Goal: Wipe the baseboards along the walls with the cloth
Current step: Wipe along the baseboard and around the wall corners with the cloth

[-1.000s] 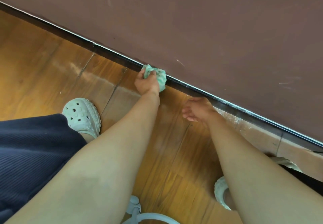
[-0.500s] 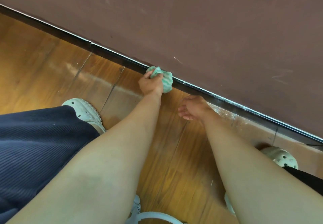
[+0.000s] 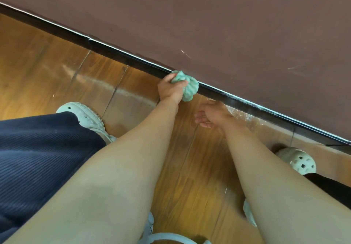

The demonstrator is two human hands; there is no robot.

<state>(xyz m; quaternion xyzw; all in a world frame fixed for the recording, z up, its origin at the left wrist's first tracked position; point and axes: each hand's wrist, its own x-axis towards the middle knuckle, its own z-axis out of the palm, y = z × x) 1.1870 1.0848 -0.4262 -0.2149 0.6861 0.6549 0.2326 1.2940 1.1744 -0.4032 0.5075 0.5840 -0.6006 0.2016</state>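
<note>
Cloth (image 3: pixel 187 86): mint green, bunched into a wad, pressed on the dark baseboard (image 3: pixel 121 58) where it meets the maroon wall (image 3: pixel 228 25), about mid-frame. The wad covers the baseboard's top edge and face and hangs down toward the floor (image 3: pixel 47 68).

Left hand (image 3: pixel 169 90): arm stretched straight out, wrist level, fingers curled tight around the wad, knuckles toward the baseboard. Fingertips are buried in the fabric.

Right hand (image 3: pixel 212 115): just right of the cloth and not touching it, low beside the baseboard. Fingers loosely extended and pointing left, holding nothing. Can't tell if it touches the floor.

Baseboard runs diagonally from upper left to lower right, with a joint visible left of the cloth. Dusty, glinting patch on the floor behind the right hand, hard to resolve.

Left shoe (image 3: pixel 85 115) is half under the navy garment (image 3: pixel 38 158). Right shoe (image 3: pixel 298 161) is partly behind the right forearm. A white ring (image 3: pixel 165 237) is cut off at the bottom edge and can't be identified.
</note>
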